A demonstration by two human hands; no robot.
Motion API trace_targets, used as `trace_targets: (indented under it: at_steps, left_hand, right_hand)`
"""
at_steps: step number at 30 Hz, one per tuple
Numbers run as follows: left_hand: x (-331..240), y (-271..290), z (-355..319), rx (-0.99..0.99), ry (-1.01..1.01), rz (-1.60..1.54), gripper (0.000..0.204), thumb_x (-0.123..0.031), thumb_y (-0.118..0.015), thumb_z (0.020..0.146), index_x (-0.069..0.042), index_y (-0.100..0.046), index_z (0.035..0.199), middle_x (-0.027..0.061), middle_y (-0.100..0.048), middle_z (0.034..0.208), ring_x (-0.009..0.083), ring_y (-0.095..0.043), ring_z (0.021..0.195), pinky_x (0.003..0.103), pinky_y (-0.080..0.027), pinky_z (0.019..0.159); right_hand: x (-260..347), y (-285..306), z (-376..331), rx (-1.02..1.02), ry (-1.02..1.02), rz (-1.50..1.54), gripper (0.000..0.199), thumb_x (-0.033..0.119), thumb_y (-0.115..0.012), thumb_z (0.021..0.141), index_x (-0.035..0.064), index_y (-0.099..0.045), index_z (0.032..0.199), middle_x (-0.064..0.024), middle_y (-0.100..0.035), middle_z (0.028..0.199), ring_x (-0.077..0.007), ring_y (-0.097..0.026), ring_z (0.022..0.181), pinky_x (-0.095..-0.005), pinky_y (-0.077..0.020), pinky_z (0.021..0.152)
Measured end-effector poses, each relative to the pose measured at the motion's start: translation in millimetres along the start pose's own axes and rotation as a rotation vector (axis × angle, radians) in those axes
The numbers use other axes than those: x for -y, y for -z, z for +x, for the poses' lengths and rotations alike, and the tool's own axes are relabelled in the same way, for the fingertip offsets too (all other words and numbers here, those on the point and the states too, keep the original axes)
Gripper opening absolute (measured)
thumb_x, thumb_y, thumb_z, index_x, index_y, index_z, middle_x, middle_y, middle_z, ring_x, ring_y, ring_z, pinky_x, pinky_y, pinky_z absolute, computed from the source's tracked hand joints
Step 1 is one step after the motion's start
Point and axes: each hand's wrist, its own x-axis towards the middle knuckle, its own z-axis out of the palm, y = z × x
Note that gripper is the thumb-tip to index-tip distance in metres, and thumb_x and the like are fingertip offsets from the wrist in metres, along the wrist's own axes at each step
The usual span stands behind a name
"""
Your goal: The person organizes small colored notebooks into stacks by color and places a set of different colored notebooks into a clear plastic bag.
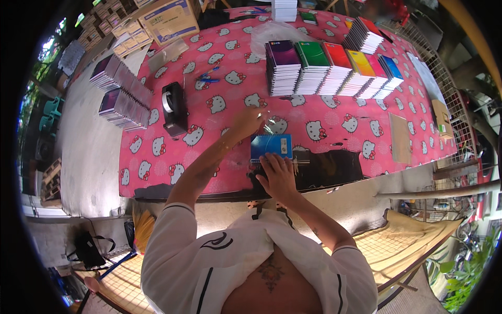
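Note:
A blue spiral notebook [271, 146] lies flat near the table's front edge, its wire coil along the far side. On its near edge rests my right hand [279, 172], fingers stretched out and pressing down. Just beyond the coil, my left hand [251, 121] is closed, fingertips together. Something thin and shiny shows at those fingertips; what it is, I cannot make out. Under and beside the notebook spreads a black patch [334, 167] where the pink cartoon-print tablecloth [293, 112] is worn away or covered.
Stacks of notebooks in purple, green [312, 55], red, yellow and blue stand at the far right. Purple notebook stacks [123, 104] rise at the left, near a black device with a handle [174, 109]. Blue pens [209, 80] lie beyond. A cardboard box [170, 23] sits far left.

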Motion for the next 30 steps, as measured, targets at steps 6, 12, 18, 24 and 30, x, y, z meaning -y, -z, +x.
trace_targets:
  at_steps: [6,12,18,24,30]
  left_hand:
    - [8.6,-20.7,29.5,0.214,-0.187,0.459,0.018,-0.017,-0.064,0.086,-0.007,-0.069,0.101,0.0119,-0.067,0.101,0.0332,-0.065,0.098,0.046,-0.052,0.078]
    - [-55.5,32.5,11.3,0.333,-0.100,0.151,0.011,-0.015,-0.067,0.080,-0.010,-0.068,0.089,0.0081,-0.067,0.089,0.0312,-0.066,0.088,0.043,-0.052,0.072]
    - [-71.5,23.2,-63.1,0.126,-0.207,0.268,0.014,-0.012,-0.064,0.082,-0.010,-0.068,0.096,0.0089,-0.070,0.093,0.0316,-0.069,0.085,0.046,-0.055,0.073]
    - [-104.7,-4.4,-94.6,0.028,-0.019,0.214,0.013,-0.010,-0.061,0.084,-0.007,-0.067,0.096,0.0115,-0.071,0.103,0.0319,-0.069,0.095,0.042,-0.056,0.080]
    - [-106.7,-4.6,-101.5,0.067,0.126,0.088,0.024,-0.008,-0.061,0.086,-0.005,-0.067,0.109,0.0147,-0.071,0.109,0.0312,-0.069,0.100,0.042,-0.057,0.081]
  right_hand:
    - [7.0,-5.8,0.3,-0.027,-0.028,-0.019,0.055,0.039,-0.064,0.092,0.0083,-0.054,0.136,-0.0123,-0.051,0.136,-0.0308,-0.048,0.128,-0.0537,-0.0346,0.107]
    - [-6.3,-5.1,3.5,-0.048,0.022,-0.023,0.055,0.036,-0.066,0.090,0.0084,-0.053,0.136,-0.0113,-0.050,0.134,-0.0309,-0.047,0.124,-0.0525,-0.0347,0.105]
    - [-6.9,-9.2,3.4,-0.058,0.092,0.003,0.057,0.035,-0.067,0.088,0.0069,-0.053,0.136,-0.0129,-0.049,0.137,-0.0328,-0.045,0.130,-0.0557,-0.0326,0.109]
    - [-18.8,-24.8,-2.8,-0.040,0.159,-0.089,0.055,0.032,-0.066,0.090,0.0045,-0.053,0.136,-0.0200,-0.048,0.140,-0.0382,-0.041,0.138,-0.0630,-0.0275,0.113]
    - [-26.0,-25.2,1.5,0.074,0.117,0.023,0.057,0.022,-0.063,0.089,0.0025,-0.047,0.141,-0.0194,-0.043,0.147,-0.0389,-0.037,0.140,-0.0630,-0.0271,0.113]
